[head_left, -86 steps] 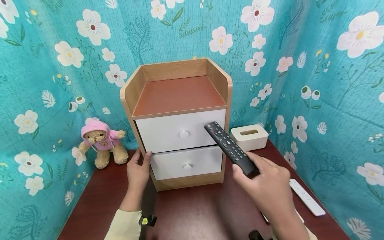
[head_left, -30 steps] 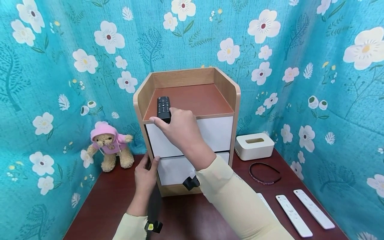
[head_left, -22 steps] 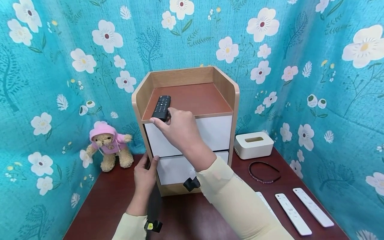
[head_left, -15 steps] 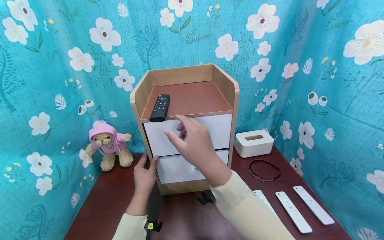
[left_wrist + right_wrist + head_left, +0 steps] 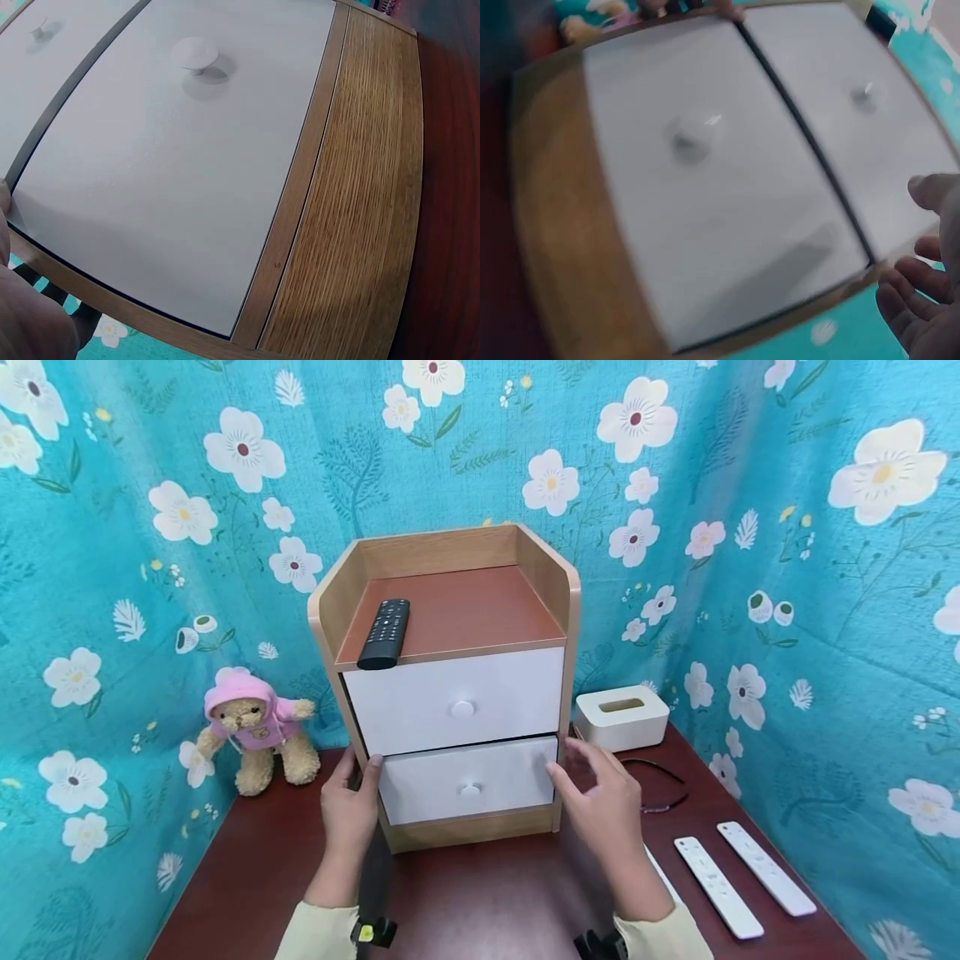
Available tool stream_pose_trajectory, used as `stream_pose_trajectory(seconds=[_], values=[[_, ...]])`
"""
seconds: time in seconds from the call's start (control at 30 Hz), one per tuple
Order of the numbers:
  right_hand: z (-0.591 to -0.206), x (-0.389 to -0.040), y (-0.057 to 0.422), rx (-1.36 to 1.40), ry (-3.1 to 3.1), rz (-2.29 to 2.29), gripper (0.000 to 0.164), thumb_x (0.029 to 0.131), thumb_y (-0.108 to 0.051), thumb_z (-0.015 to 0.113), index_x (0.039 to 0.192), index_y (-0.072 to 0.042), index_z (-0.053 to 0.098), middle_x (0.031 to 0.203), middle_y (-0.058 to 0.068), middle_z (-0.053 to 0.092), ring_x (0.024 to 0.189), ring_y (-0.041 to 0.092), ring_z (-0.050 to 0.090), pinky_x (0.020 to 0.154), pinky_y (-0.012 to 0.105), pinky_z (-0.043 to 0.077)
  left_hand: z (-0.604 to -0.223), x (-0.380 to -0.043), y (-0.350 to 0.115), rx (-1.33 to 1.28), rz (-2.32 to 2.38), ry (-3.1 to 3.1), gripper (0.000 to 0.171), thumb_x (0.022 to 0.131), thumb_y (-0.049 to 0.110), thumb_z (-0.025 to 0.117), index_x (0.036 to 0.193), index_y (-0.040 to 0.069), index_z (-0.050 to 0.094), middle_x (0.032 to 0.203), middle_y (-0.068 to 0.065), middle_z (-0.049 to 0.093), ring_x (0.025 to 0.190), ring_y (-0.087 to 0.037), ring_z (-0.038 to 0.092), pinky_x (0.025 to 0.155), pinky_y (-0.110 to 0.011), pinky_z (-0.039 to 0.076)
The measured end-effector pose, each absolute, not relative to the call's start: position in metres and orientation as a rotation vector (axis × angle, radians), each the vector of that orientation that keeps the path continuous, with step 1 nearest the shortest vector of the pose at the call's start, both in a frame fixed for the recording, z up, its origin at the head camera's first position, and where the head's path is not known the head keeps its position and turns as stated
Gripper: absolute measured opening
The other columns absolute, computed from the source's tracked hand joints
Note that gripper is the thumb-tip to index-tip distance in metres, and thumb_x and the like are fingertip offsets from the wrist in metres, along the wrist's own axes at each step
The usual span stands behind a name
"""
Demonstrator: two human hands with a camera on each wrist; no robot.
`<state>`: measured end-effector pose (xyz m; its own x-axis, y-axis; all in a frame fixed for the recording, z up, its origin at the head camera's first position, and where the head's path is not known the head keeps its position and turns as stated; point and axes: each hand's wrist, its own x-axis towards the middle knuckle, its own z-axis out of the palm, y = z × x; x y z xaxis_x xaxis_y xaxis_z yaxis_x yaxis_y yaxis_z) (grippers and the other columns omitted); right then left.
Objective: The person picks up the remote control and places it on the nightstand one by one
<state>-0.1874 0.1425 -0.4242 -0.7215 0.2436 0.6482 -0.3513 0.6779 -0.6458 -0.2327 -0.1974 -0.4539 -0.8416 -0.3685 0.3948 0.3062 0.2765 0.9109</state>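
A small wooden two-drawer cabinet (image 5: 480, 830) with white fronts and round knobs stands in the middle. My left hand (image 5: 349, 806) holds its left side, thumb at the front edge and fingers round the side panel; in the left wrist view these fingers show dark past the edge. My right hand (image 5: 603, 802) is at the cabinet's right edge beside the lower drawer (image 5: 427, 789), thumb and fingers apart. The right wrist view shows nothing in that hand. A black remote control (image 5: 385, 635) lies on the brown cabinet top at the left, its near end at the front edge.
A teddy bear (image 5: 257, 727) in a pink hoodie sits on the left. To the right stand a white tissue box (image 5: 622, 718) and a headband (image 5: 663, 807). White remotes (image 5: 718, 887) lie at the right of the dark red table (image 5: 480, 902). Floral curtains enclose the back and sides.
My right hand carried the black remote to the cabinet top, let it go there, then came down to the cabinet's right side. The left hand stayed at the left side.
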Motion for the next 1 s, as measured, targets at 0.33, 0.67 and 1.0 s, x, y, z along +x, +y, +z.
stream_pose_trajectory(seconds=[0.33,0.67,1.0], values=[[-0.488,-0.165,0.189,-0.251,-2.186,0.955,0.049,0.087,-0.024,0.095,0.126,-0.003,0.076,0.118,0.019,0.079,0.109,0.039,0.074,0.090,0.057,0.054,-0.459,-0.235,-0.200,0.048,-1.588,-2.001,0.056,0.108,0.032,0.073,0.158,0.012,0.059,0.154,-0.014,0.064,0.141,-0.032,0.061,0.092,-0.002,0.045],[-0.530,-0.139,0.232,-0.451,-2.387,0.897,0.066,0.082,-0.028,0.096,0.130,0.007,0.067,0.113,0.032,0.070,0.109,0.048,0.065,0.091,0.064,0.047,-0.457,-0.233,-0.198,0.052,-1.569,-2.021,0.058,0.107,0.028,0.074,0.159,0.009,0.057,0.155,-0.017,0.063,0.139,-0.035,0.062,0.090,-0.002,0.045],[-0.548,-0.125,0.245,-0.586,-2.563,0.931,0.081,0.083,-0.030,0.093,0.140,0.014,0.056,0.125,0.039,0.062,0.120,0.052,0.060,0.100,0.068,0.046,-0.454,-0.232,-0.198,0.049,-1.590,-2.026,0.060,0.107,0.032,0.074,0.160,0.010,0.056,0.157,-0.015,0.062,0.143,-0.033,0.059,0.092,-0.002,0.045]])
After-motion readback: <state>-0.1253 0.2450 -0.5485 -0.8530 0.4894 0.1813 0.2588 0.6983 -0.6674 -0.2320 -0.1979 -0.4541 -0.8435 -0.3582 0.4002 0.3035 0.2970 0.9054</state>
